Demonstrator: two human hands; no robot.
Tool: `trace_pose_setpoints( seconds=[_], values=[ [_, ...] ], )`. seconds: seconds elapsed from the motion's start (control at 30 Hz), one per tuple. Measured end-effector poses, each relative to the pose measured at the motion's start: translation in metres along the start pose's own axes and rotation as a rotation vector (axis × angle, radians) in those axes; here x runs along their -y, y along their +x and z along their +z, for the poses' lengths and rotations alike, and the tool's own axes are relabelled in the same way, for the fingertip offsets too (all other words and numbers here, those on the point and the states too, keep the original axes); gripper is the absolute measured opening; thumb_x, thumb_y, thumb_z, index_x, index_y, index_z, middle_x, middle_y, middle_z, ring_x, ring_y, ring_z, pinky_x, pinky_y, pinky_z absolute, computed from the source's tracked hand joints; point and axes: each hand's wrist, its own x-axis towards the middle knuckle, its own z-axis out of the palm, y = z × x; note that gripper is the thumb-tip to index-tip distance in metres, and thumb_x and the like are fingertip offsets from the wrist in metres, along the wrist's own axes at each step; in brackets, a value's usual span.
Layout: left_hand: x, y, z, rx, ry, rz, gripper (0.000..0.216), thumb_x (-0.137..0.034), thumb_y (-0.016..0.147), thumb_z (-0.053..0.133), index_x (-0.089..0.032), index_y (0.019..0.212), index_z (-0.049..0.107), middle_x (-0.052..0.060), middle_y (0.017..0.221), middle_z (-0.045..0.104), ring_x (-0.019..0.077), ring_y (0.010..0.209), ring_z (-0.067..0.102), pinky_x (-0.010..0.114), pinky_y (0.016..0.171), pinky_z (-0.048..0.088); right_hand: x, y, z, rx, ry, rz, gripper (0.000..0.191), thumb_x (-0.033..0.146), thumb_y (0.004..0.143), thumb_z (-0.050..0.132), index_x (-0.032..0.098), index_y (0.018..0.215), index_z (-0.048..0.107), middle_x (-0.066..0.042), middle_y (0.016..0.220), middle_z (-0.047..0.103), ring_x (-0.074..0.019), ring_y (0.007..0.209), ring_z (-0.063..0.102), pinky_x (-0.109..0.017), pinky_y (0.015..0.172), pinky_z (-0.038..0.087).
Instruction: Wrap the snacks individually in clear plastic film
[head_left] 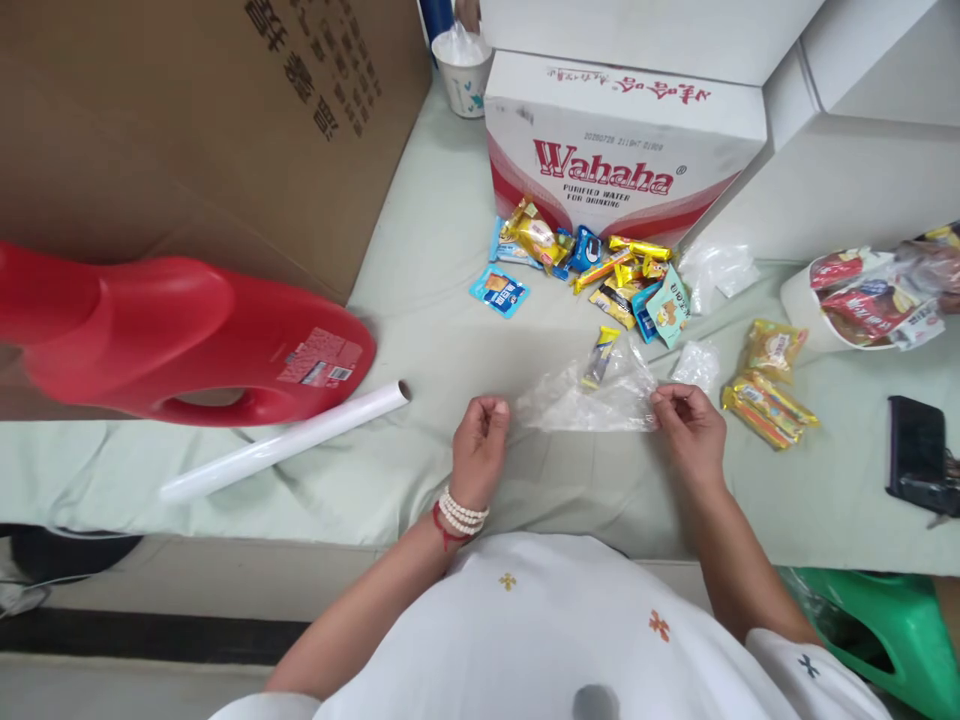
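A clear plastic bag (555, 402) is stretched low over the table between my two hands. My left hand (480, 450), with a beaded bracelet at its wrist, is pinched closed at the bag's left corner. The bag's right corner is held between the thumb and fingers of my right hand (691, 425). A small yellow and dark snack packet (601, 357) shows at the bag's upper edge; whether it lies inside or on top, I cannot tell. Just beyond is a pile of wrapped snacks (634, 275). Crumpled clear plastic (696, 364) lies near my right hand.
A Wahaba-type white and red carton (622, 150) stands behind the snacks. At left are a red jug (187, 340), a white roll (285, 440) and a brown box (187, 130). To the right are a snack-filled white tub (806, 310), yellow packets (772, 385) and a phone (916, 445).
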Motion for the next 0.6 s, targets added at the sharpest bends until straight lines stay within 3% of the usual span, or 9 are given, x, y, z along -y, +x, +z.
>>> trace_pose_setpoints(
  seconds=[0.07, 0.23, 0.37, 0.43, 0.5, 0.6],
  values=[
    [-0.006, 0.007, 0.007, 0.022, 0.107, 0.037, 0.039, -0.057, 0.1, 0.044, -0.022, 0.098, 0.062, 0.002, 0.084, 0.066, 0.0147, 0.069, 0.057, 0.026, 0.06, 0.044, -0.002, -0.003, -0.001, -0.002, -0.038, -0.045, 0.026, 0.043, 0.083, 0.074, 0.019, 0.091, 0.069, 0.002, 0.07, 0.06, -0.013, 0.059, 0.054, -0.027, 0.059, 0.044],
    [-0.012, 0.017, 0.019, 0.297, 0.446, 0.041, 0.023, -0.045, 0.084, 0.068, -0.022, 0.085, 0.066, 0.0, 0.07, 0.066, 0.0156, 0.064, 0.057, 0.027, 0.063, 0.043, 0.001, -0.008, -0.006, -0.002, -0.124, -0.107, 0.026, 0.044, 0.09, 0.068, 0.019, 0.095, 0.068, -0.001, 0.081, 0.062, -0.0142, 0.064, 0.058, -0.029, 0.063, 0.049],
    [-0.006, 0.013, 0.02, 0.274, 0.451, 0.09, 0.031, -0.042, 0.094, 0.05, -0.02, 0.093, 0.071, 0.001, 0.071, 0.066, 0.0158, 0.064, 0.057, 0.027, 0.064, 0.043, 0.022, -0.021, -0.015, -0.088, -0.429, -0.335, 0.03, 0.041, 0.093, 0.065, 0.018, 0.113, 0.069, -0.014, 0.126, 0.059, -0.0116, 0.065, 0.054, -0.032, 0.065, 0.052],
    [-0.003, 0.012, 0.021, 0.292, 0.435, 0.095, 0.033, -0.042, 0.095, 0.048, -0.019, 0.1, 0.072, 0.001, 0.071, 0.067, 0.016, 0.064, 0.058, 0.028, 0.065, 0.044, 0.037, -0.034, -0.012, -0.098, -0.505, -0.445, 0.024, 0.037, 0.096, 0.063, 0.02, 0.112, 0.068, -0.012, 0.118, 0.062, -0.0129, 0.064, 0.054, -0.033, 0.067, 0.052],
    [-0.002, 0.011, 0.025, 0.328, 0.433, 0.092, 0.032, -0.042, 0.094, 0.052, -0.018, 0.103, 0.072, 0.0, 0.071, 0.067, 0.0163, 0.065, 0.058, 0.028, 0.066, 0.045, 0.046, -0.05, 0.002, 0.088, -0.519, -0.522, 0.02, 0.038, 0.098, 0.062, 0.021, 0.109, 0.067, -0.008, 0.099, 0.066, -0.0176, 0.073, 0.06, -0.032, 0.07, 0.052],
    [-0.001, 0.013, 0.031, 0.376, 0.481, 0.111, 0.021, -0.034, 0.09, 0.059, -0.019, 0.094, 0.072, 0.0, 0.067, 0.064, 0.0161, 0.065, 0.057, 0.028, 0.066, 0.044, 0.044, -0.07, 0.037, 0.463, -0.607, -0.554, 0.037, 0.045, 0.093, 0.069, 0.02, 0.12, 0.064, -0.01, 0.103, 0.069, -0.0258, 0.091, 0.066, -0.034, 0.07, 0.053]
  ],
)
